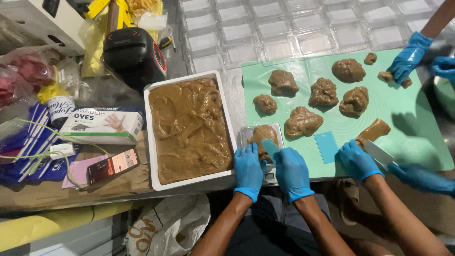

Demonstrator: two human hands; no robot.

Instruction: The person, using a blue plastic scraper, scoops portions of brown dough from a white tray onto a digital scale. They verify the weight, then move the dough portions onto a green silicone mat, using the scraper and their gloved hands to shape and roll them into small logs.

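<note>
Dough lump (pixel 263 135) on small scale (pixel 262 142), just right of white tray (pixel 150 137). Tray near full of brown dough (pixel 189 130): most unportioned. Left hand (pixel 248 170) cupping lump's left side; right hand (pixel 292 173) gripping teal scraper (pixel 271 149). Further right, seven weighed lumps on green mat (pixel 417 132).

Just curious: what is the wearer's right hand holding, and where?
The right hand holds a small teal scraper by its lower end, against the dough lump on the scale.
</note>
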